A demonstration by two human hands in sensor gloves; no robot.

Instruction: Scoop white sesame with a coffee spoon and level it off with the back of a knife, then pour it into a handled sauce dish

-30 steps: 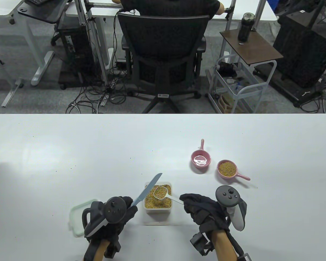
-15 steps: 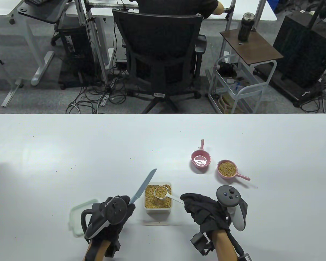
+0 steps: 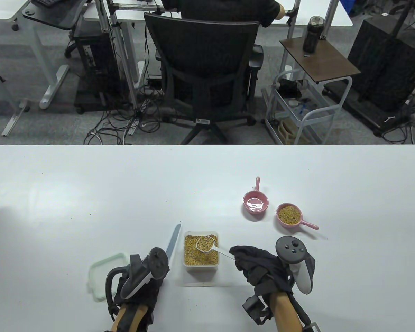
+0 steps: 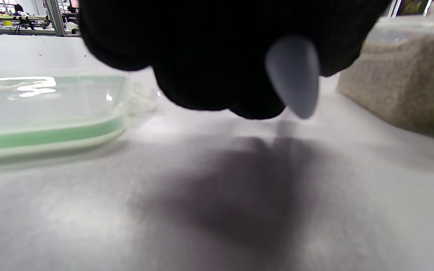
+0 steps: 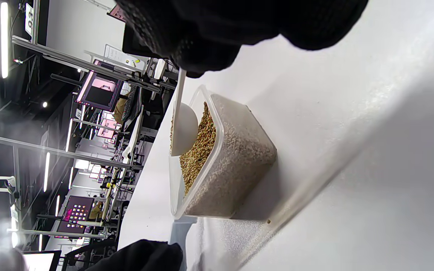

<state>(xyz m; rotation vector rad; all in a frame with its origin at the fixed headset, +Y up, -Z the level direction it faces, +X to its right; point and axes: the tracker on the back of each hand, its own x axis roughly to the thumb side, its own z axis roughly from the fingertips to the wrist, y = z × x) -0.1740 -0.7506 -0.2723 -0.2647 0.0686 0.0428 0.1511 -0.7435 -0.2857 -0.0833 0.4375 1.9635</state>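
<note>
the fingers of the right hand are curled and pinch the thin handle of the white coffee spoon, which reaches left from the glove so that its bowl, filled level with sesame, hangs over the open container. the fingers of the left hand are closed round the handle of the knife; the grey butt of the handle pokes out below the glove in the left wrist view, just above the table. the blade points away toward the far side and sits just left of the container, apart from the spoon, low over the table; whether it touches the surface i cannot tell.

the container is a clear rectangular tub nearly full of tan sesame, standing near the front edge between the 2 hands. its green-rimmed lid lies flat on the table just left of the left hand.

farther back and to the right stand 2 pink handled sauce dishes, close together. the left dish is glossy inside with no seeds, its handle pointing to the far side. the right dish holds sesame, its handle pointing right and slightly near. a few stray seeds dot the table.
</note>
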